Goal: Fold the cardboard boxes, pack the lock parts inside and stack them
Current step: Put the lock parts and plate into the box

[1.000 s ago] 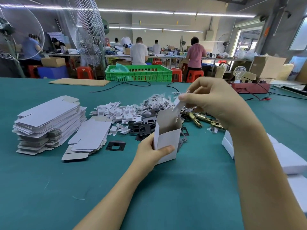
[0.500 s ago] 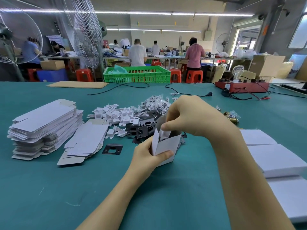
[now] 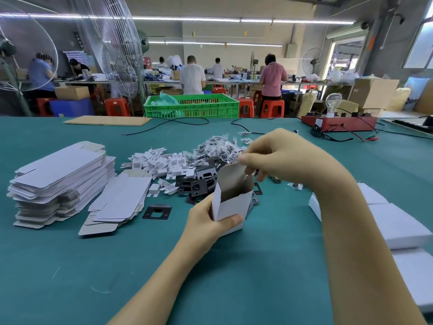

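The box [image 3: 232, 202] was a small white carton with a brown, unprinted inside, standing upright with its top open and its rear flap raised. It stood on the green table [image 3: 70, 266] near the middle, a little toward the near edge. The left hand [image 3: 208, 221] had its grip around the lower part of the box, thumb across the front face and fingers behind the left wall. The right hand [image 3: 281, 158] hovered over the open mouth, its thumb and forefinger pinching the top edge of the raised flap, the other fingers curled loosely above the opening.

Just behind the box lay a heap of black metal plates [image 3: 199, 184], and one single plate [image 3: 157, 211] lay apart to the left of the left hand. Beyond these were white foam inserts [image 3: 161, 163] and a pile of small clear bags [image 3: 218, 146]. Toward the left edge stood a tall stack of flat boxes [image 3: 58, 179], with a lower, slumped stack [image 3: 119, 202] beside it. Along the right edge lay finished white boxes [image 3: 398, 226], partly hidden by the right forearm.
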Action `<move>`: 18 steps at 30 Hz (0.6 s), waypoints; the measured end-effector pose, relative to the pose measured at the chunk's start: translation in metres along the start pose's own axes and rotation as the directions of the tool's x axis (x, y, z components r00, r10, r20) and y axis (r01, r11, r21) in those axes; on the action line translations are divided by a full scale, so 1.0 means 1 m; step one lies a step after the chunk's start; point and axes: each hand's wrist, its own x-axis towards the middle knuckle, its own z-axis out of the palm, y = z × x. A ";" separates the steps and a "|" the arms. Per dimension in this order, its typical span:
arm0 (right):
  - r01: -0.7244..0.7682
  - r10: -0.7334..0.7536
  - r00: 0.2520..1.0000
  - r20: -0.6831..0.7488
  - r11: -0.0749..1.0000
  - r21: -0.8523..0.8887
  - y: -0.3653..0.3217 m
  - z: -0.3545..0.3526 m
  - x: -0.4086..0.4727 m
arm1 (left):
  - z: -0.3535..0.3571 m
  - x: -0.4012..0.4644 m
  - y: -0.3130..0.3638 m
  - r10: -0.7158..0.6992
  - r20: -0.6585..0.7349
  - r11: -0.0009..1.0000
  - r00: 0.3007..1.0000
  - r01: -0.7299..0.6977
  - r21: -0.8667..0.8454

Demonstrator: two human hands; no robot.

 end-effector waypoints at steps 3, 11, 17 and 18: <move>-0.081 0.115 0.978 -0.172 0.978 0.192 0.023 -0.002 0.005 | -0.001 0.002 -0.002 -0.049 -0.036 0.999 0.998 0.048 -0.019; -0.376 0.420 0.895 -0.151 0.892 0.252 0.085 0.053 0.029 | -0.009 0.007 -0.003 -0.163 -0.250 0.969 0.955 0.107 -0.225; -0.472 0.505 0.859 -0.090 0.847 0.247 0.102 0.094 0.033 | -0.006 0.007 -0.004 -0.112 -0.237 0.986 0.965 0.079 -0.144; -0.479 0.511 0.855 -0.087 0.844 0.241 0.104 0.098 0.033 | -0.006 0.006 -0.004 -0.096 -0.227 0.990 0.969 0.070 -0.120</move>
